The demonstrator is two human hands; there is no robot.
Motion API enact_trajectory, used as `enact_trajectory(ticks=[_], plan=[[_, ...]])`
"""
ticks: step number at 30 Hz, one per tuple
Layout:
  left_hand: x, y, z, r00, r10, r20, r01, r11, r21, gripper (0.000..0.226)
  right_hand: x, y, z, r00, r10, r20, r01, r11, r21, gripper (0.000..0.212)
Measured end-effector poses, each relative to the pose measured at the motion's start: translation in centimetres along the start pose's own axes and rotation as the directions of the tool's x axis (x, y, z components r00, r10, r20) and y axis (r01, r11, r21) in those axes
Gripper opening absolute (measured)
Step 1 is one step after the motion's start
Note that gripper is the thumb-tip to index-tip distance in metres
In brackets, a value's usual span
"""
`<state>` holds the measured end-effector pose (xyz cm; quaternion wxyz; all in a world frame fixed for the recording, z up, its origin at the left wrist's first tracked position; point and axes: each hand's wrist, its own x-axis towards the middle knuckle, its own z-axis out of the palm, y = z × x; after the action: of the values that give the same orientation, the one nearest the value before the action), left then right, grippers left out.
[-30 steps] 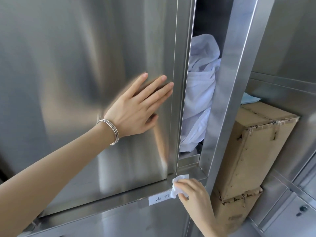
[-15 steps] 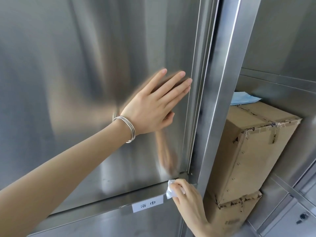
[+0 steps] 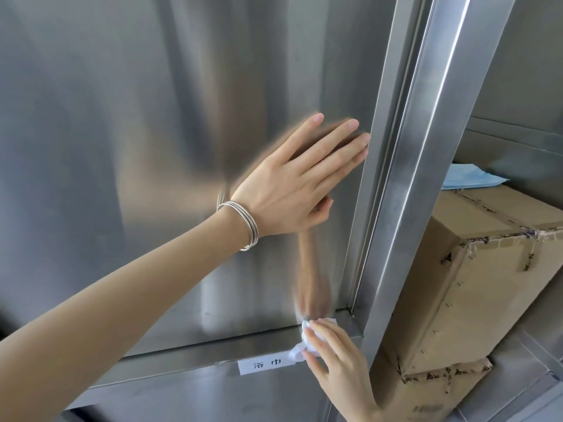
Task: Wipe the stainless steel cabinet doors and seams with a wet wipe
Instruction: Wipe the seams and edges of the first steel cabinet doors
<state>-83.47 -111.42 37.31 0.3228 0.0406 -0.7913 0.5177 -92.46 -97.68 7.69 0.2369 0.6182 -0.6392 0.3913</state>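
A stainless steel sliding cabinet door point(image 3: 152, 147) fills the left and middle of the view and stands flush against the vertical steel post point(image 3: 426, 147). My left hand point(image 3: 298, 184) lies flat on the door with straight fingers, fingertips near the door's right edge. A silver bangle circles that wrist. My right hand point(image 3: 341, 363) pinches a crumpled white wet wipe point(image 3: 304, 342) and presses it on the bottom seam point(image 3: 213, 351) near the door's lower right corner.
A white label point(image 3: 265, 365) with two characters sticks on the steel rail under the door. Right of the post, an open shelf holds two stacked cardboard boxes point(image 3: 475, 284) with a blue cloth point(image 3: 469, 178) on top.
My left hand slid the door to the right until the gap closed, hiding the white cloth inside. My right hand kept the wipe at the bottom seam.
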Motion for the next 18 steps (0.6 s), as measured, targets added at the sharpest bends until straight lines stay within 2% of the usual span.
enact_trajectory(ticks=[3, 6, 12, 18], plan=[[0.1, 0.0, 0.0, 1.000, -0.004, 0.007, 0.004, 1.000, -0.015, 0.065, 0.1, 0.5, 0.3, 0.999, -0.021, -0.033, 0.021, 1.000, 0.006, 0.024], [0.1, 0.0, -0.1, 0.999, -0.013, 0.030, 0.015, 0.998, -0.054, 0.064, 0.8, 0.5, 0.3, 0.998, -0.046, -0.050, 0.047, 0.998, 0.030, 0.032], [-0.3, -0.2, -1.2, 0.998, -0.007, 0.068, 0.018, 0.986, -0.163, 0.063, 1.7, 0.6, -0.5, 0.988, -0.156, 0.011, 0.156, 0.988, 0.000, 0.040], [-9.0, 3.6, -5.1, 0.973, -0.133, 0.190, 0.193, 0.920, -0.341, 0.056, 1.6, -2.3, -3.1, 0.981, -0.193, 0.011, 0.192, 0.981, 0.023, 0.043]])
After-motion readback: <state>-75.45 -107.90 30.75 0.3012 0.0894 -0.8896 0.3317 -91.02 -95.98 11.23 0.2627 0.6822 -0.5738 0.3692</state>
